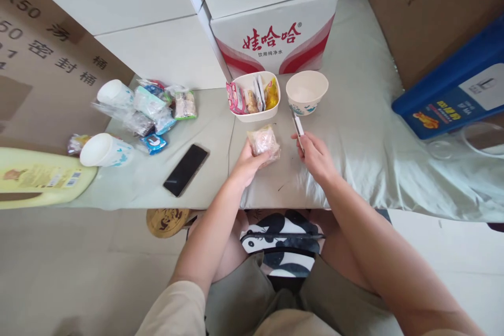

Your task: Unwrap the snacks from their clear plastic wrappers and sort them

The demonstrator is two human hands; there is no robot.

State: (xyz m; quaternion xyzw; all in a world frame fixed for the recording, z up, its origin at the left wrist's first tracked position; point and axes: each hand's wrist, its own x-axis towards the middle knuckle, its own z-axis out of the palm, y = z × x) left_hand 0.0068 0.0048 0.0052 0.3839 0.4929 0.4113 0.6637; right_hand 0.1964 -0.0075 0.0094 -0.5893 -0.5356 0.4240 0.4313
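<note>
Pale green cloth (362, 131) covers the table; 1 white carton (275, 37) at 12 o'clock. Left to right:

- 1 yellow bottle (39, 181) lying flat at 9
- 2 paper cups: upper cup (114, 93), lower cup (103, 149)
- 1 pile of snack packets (157, 107) at 10
- 1 black phone (186, 169)

Left hand (246, 163) is closed around 1 wrapped packet (263, 142) at table centre, front edge. 1 rectangular tub (255, 115) of sachets sits at 12 of it. Right hand (317, 160) is pinched tight on 1 thin knife (298, 127), tip toward 1 round bowl (307, 92). 1 blue box (452, 84) at 3.
</note>
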